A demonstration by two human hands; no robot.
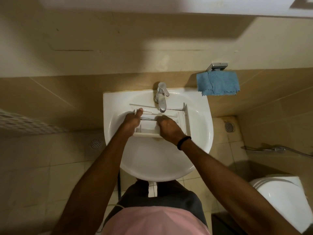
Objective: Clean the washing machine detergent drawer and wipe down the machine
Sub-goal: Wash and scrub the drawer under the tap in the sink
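The white detergent drawer [149, 128] lies across the basin of the sink [157, 163], directly below the spout of the faucet [161, 97], with both hands on it. The left hand [132, 120] grasps the drawer's left end, its fingers [139, 110] reaching over to the rear rail. The right hand [169, 128], with a dark band [183, 142] at its wrist, sits over the middle compartments with its fingers [160, 118] curled down into the drawer, and it cannot be told what they clasp.
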